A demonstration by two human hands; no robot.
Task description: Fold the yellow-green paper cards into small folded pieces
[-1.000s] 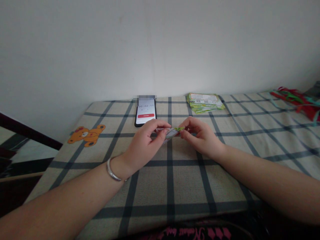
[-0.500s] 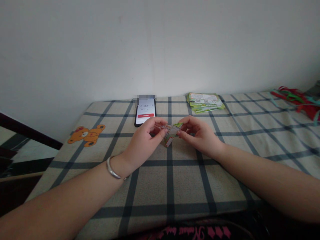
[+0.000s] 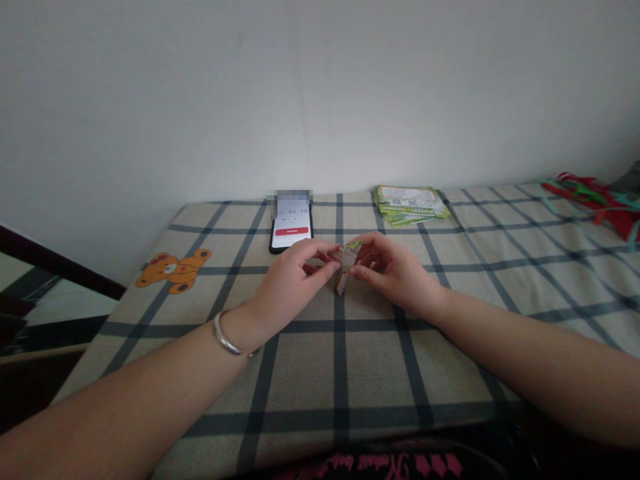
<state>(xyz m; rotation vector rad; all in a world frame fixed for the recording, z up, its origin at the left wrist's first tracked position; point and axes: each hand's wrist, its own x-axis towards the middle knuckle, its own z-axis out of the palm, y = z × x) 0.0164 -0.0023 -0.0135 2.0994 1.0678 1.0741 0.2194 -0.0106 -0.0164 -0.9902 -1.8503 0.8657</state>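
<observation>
A small piece of folded printed paper [image 3: 346, 262], green, white and reddish, is held up between my two hands over the checked tablecloth. My left hand [image 3: 295, 272], with a silver bangle [image 3: 226, 335] at its wrist, pinches the paper's left side between thumb and fingers. From the other side my right hand [image 3: 395, 270] grips the right part between thumb and fingertips. One narrow point of the paper hangs below the fingers. Its upper edges are partly hidden by my fingers.
A phone [image 3: 292, 223] showing a timer lies beyond my left hand. Farther back on the right is a stack of green printed cards [image 3: 413, 203]. A bear picture [image 3: 173, 271] is at the left, and red and green ribbons [image 3: 600, 203] lie at the far right of the tablecloth [image 3: 305, 387].
Both hands have come slightly closer together. The folded paper has narrowed and turned between them, its lower point now slimmer. The phone and cards have stayed put.
</observation>
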